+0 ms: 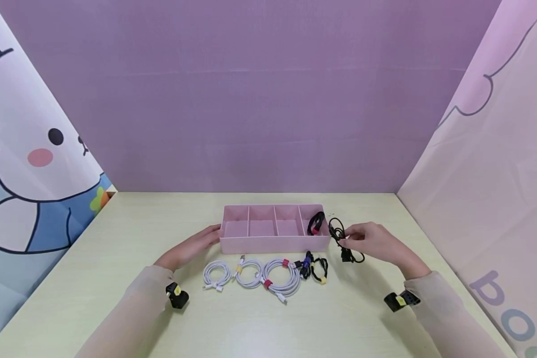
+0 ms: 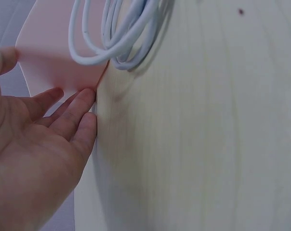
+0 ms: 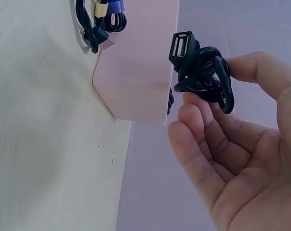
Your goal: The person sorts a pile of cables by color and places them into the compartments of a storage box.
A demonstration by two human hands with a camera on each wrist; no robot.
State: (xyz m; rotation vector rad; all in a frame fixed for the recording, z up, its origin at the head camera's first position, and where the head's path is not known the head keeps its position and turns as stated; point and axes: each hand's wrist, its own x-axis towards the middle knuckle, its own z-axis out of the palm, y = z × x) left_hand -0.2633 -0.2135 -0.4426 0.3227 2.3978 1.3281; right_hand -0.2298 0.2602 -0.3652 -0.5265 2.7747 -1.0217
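A pink box (image 1: pixel 273 244) with a row of compartments stands on the table; a bundled black cable (image 1: pixel 315 223) with a red tie sits in its rightmost one. Beside the box's right end, my right hand (image 1: pixel 372 242) pinches a coiled black USB cable (image 1: pixel 337 232) between thumb and fingers. Its USB socket (image 3: pixel 181 45) shows in the right wrist view, near the box's rim. My left hand (image 1: pixel 197 244) rests its fingertips against the box's left end, thumb at the upper edge and fingers lower down, as the left wrist view (image 2: pixel 44 130) shows.
In front of the box lie white coiled cables: one plain (image 1: pixel 217 275), one with a yellow tie (image 1: pixel 249 274), and a larger one with red ties (image 1: pixel 283 279). Next to them are small black cables, one with a blue tie (image 1: pixel 306 266), another with a yellow tie (image 1: pixel 319 270). A purple wall (image 1: pixel 259 109) rises behind.
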